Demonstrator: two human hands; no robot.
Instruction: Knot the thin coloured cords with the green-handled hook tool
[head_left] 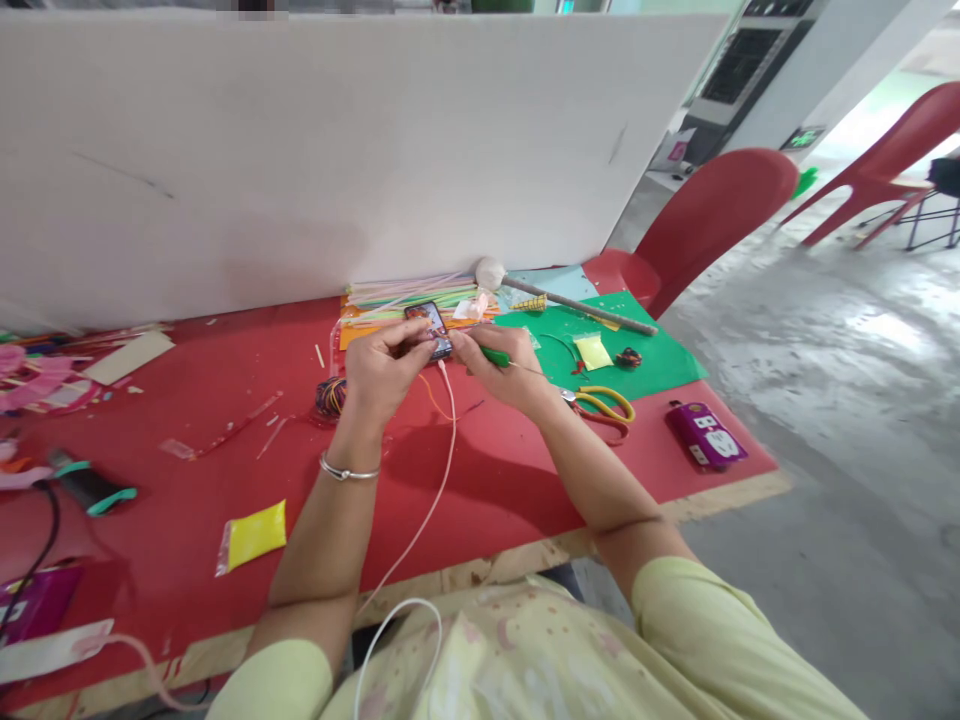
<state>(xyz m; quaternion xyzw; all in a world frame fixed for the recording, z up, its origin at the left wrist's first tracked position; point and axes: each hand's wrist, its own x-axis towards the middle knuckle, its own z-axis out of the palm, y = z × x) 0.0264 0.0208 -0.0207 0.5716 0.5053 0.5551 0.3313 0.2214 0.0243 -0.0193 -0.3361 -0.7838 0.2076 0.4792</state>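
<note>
My left hand [385, 368] is closed in a pinch in front of a phone [428, 318] with a lit screen; whatever its fingertips hold is too small to make out. Close beside it, my right hand [506, 368] is closed around a thin tool with a green handle [495, 356], whose slim shaft points right. The fingertips of both hands nearly meet over the phone's lower edge. A white cable [448, 455] runs from the phone toward my body. Bundled dark wire [330, 397] lies left of my left hand. Pliers with yellow and red handles [604, 408] rest right of my right forearm.
A white panel [300, 150] stands along the table's back. Coloured sticks [409, 292], a green sheet [667, 365], a rod with a white ball [491, 274], and a purple power strip [705, 435] lie on the red table [480, 500]. Red chairs [720, 215] stand at right.
</note>
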